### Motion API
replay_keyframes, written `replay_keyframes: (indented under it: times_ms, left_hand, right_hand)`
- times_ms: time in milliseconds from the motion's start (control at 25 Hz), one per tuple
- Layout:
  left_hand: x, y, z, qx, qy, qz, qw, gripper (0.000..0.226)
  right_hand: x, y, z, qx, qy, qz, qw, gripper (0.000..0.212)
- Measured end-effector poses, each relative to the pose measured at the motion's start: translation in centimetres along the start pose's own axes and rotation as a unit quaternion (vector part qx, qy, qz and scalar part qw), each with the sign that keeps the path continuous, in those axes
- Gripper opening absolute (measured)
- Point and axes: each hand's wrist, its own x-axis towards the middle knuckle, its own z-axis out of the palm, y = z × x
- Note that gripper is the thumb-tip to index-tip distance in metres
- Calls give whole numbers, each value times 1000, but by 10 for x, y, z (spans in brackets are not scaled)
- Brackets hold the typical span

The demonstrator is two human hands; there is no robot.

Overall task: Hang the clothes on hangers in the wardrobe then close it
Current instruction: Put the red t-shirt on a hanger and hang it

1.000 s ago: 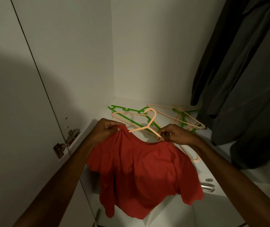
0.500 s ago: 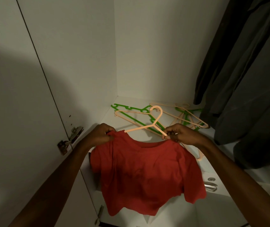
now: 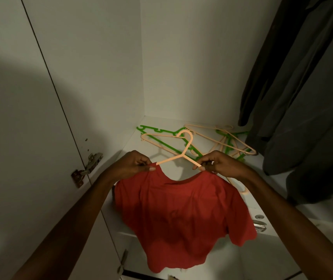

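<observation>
A red T-shirt (image 3: 181, 215) hangs in front of me over the edge of the wardrobe shelf (image 3: 262, 164). A peach plastic hanger (image 3: 183, 152) sits in its neck opening, hook pointing away from me. My left hand (image 3: 135, 163) pinches the shirt's left shoulder at the hanger's arm. My right hand (image 3: 218, 163) pinches the right shoulder at the other arm. The hanger's arm ends are hidden inside the fabric.
Loose green hangers (image 3: 161, 138) and peach hangers (image 3: 222, 138) lie in a heap on the shelf behind. Dark grey clothes (image 3: 303, 108) hang at the right. The open wardrobe door (image 3: 20, 138) with its hinge (image 3: 86, 168) stands at the left. A drawer handle (image 3: 259, 226) is below right.
Both hands have lifted the shirt and hanger slightly and spread the shoulders wider. The neckline now sits straighter on the hanger.
</observation>
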Motion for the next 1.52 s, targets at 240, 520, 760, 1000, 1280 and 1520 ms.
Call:
replay_keyframes:
  times_ms: [240,520,760,1000,1280,1520]
  left_hand:
    - [-7,5,-2,-63,93,29,993,19]
    - [-13,21,-17,-55,115,69,989,16]
    - [-22,19,-34,5,46,58,997,16]
    - [-12,33,-25,30,40,79,996,41]
    - [-11,69,-39,-43,71,113,990,34]
    - [-9,75,-57,-30,78,74,994,31]
  right_hand:
    - [-22,15,15,79,84,91,989,27]
    - [-49,3,12,209,220,44,952,25]
    - [-64,-23,-1,178,225,12,958,14]
    - [-62,-37,-13,154,248,3,956,23]
    - [-63,-41,-20,132,336,-25,932,41]
    - [-71,-52,-31,143,394,-41,907,26]
